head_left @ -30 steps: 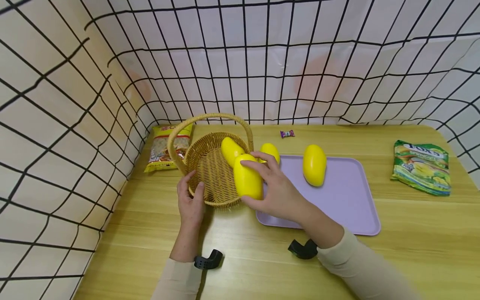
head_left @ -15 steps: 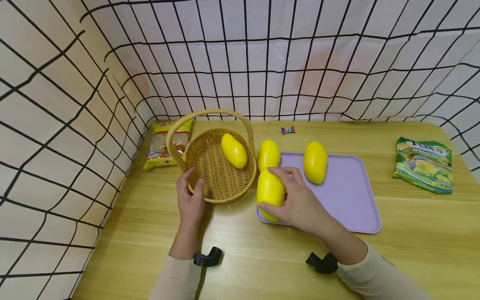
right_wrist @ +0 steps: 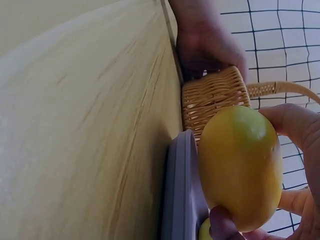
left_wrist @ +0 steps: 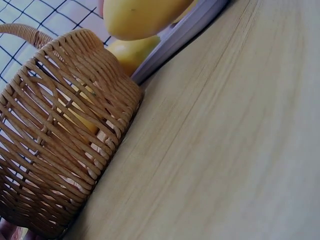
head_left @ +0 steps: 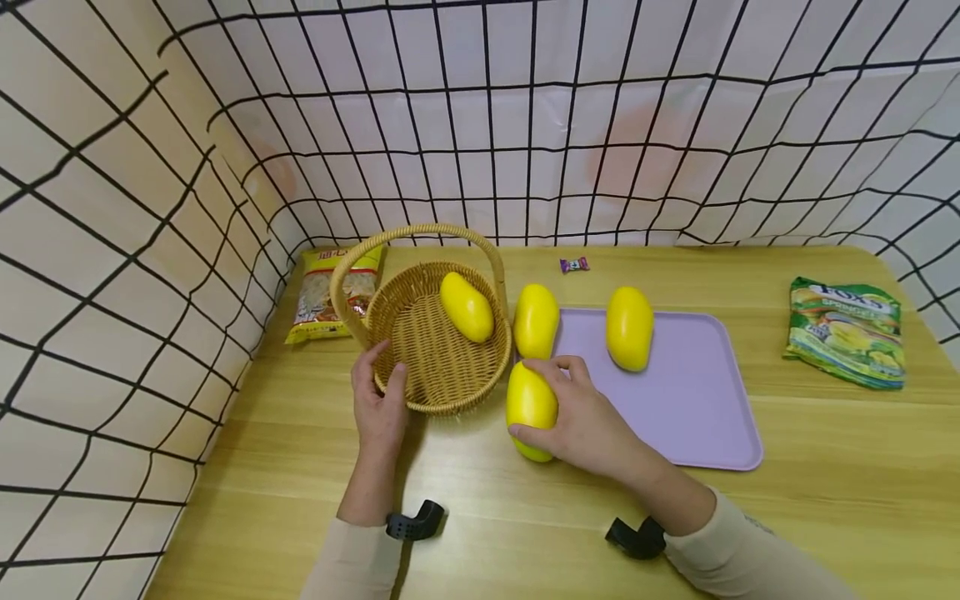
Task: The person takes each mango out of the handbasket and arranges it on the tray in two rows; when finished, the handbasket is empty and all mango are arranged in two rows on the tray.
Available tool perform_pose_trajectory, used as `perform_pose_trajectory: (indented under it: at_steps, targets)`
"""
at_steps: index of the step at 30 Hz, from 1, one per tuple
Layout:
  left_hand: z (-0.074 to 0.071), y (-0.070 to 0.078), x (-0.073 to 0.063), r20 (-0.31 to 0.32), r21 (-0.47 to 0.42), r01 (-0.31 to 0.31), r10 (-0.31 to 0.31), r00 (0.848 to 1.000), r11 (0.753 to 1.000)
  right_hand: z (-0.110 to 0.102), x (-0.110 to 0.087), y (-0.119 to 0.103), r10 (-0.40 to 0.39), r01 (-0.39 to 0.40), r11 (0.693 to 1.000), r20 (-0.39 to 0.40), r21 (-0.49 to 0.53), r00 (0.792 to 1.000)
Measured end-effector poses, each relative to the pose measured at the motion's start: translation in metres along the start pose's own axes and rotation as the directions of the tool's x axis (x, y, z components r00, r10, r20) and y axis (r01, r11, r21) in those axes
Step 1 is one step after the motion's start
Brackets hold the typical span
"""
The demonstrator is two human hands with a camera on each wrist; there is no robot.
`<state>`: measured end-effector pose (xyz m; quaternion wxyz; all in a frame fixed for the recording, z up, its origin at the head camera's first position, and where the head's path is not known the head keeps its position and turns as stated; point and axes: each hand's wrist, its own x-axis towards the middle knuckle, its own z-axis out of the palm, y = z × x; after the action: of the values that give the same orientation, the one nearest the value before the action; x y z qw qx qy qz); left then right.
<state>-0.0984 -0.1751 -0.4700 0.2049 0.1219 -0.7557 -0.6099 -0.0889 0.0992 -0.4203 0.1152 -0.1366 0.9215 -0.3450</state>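
Note:
My left hand (head_left: 381, 417) grips the near left rim of a wicker basket (head_left: 423, 358), thumb over the inside. A yellow mango (head_left: 467, 308) lies inside against the basket's right wall. My right hand (head_left: 588, 421) holds another mango (head_left: 531, 400) between thumb and fingers, over the near left corner of a lilac tray (head_left: 690, 408). In the right wrist view this held mango (right_wrist: 240, 165) shows a greenish patch and overlaps the tray's rim and the basket. One mango (head_left: 536, 321) sits at the tray's far left corner, and one more mango (head_left: 630, 329) lies toward its back.
Behind the basket's left side lies a yellow snack bag (head_left: 333, 292). A small purple wrapped candy (head_left: 574, 264) is near the table's back edge. Far right, a green Fox's candy bag (head_left: 845, 333) rests on the wooden table (head_left: 480, 517). White grid-patterned walls (head_left: 510, 125) enclose the back and sides.
My right hand has carried its mango from over the basket's right rim rightward to the tray's left edge, then slightly nearer to me. My left hand has stayed on the basket.

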Motion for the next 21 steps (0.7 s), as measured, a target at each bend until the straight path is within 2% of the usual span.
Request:
perform_pose_trajectory:
  at_steps: [21]
  targets:
    - [-0.0011,-0.0010,-0.0011,0.008,0.038,0.023,-0.023,1.000,0.999,0.0044,0.0035,0.0054,-0.005,0.004,0.999,-0.007,-0.033,1.000]
